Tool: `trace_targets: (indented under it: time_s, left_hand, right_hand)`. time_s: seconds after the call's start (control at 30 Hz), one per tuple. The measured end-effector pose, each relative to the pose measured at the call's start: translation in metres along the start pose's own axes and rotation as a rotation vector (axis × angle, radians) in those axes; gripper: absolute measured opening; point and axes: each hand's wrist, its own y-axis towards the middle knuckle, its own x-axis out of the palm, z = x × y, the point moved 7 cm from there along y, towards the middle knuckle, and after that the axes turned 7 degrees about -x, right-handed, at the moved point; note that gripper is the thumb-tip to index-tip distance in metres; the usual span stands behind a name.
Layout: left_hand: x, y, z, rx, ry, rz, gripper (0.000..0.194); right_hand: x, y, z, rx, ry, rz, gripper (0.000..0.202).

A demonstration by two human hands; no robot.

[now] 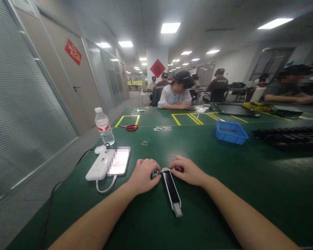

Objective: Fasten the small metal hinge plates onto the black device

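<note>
My left hand [144, 175] is closed around a small dark metal part [154, 173] with holes in it. Opposite it, my right hand [188, 170] pinches a small dark piece [180, 169], mostly hidden by the fingers. Between them, a thin metal rod seems to cross the far end of a long narrow frame [167, 184]. This frame is white-edged with a black middle, and it lies on the green table, pointing toward me. A grey tab [177, 210] sticks out of its near end. Whether the held parts are joined to the frame, I cannot tell.
Left of my hands lie a phone [122, 161] and a white power bank [99, 167], joined by a cable, near a water bottle [104, 128]. Red scissors [131, 127], small metal rings [144, 142] and a blue bin [231, 132] sit farther off. A person [176, 93] sits across the table.
</note>
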Motion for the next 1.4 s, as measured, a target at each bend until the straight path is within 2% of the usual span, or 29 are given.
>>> trace_targets:
  time_s: [0.17,0.33,0.57,0.83,1.4]
  left_hand:
    - [-0.0045,-0.0003,-0.0003,-0.017,0.009,0.009,0.013]
    - [-0.0027,0.0013,-0.0049,-0.027,0.009,0.015,0.016]
    - [-0.0039,0.0014,-0.0045,-0.022,0.033,0.010,0.009]
    - [-0.0020,0.0015,-0.0077,-0.031,0.017,0.021,0.014]
    - [-0.0036,0.0005,-0.0065,-0.016,0.027,0.009,0.010]
  right_hand:
    - [-0.0023,0.0001,-0.0008,-0.008,-0.005,0.017,0.013]
    - [-0.0027,0.0006,-0.0001,0.003,-0.019,0.016,0.017]
    - [-0.0050,-0.0006,0.0031,0.016,-0.019,0.017,0.016]
    - [-0.0058,0.0004,0.0005,0.022,-0.005,0.016,0.019]
    - [-0.0083,-0.0002,0.0000,0.038,-0.054,-0.007,0.013]
